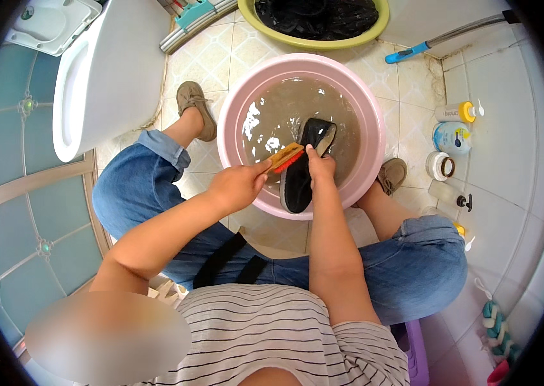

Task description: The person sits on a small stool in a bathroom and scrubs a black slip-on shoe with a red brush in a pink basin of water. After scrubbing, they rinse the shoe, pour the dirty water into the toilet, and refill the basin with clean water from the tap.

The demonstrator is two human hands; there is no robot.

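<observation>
The fingers of my left hand [234, 188] are curled tight round the end of a wooden scrubbing brush [281, 157] with red bristles [288, 165]. The fingers of my right hand [321, 171] grip the side of a black shoe [295, 185], with my thumb on top. The shoe is over a big pink basin [376, 122] of cloudy brown water [339, 106], and its near end is by the rim closest to me. I think I hold it there so drips fall in the basin. One hand makes the shoe steady, I guess, so the other can use the brush. The basin sits between my legs, maybe so it is easy to reach.

Some bits are hard to see. My right hand hides part of the shoe, and I can't tell if its underside touches the water or the rim. Some bristles are tucked under the wood. Farther off, a yellow-green tub [313, 44] holds something black [317, 16], maybe cloth or a bag, but its top is cut off.
</observation>
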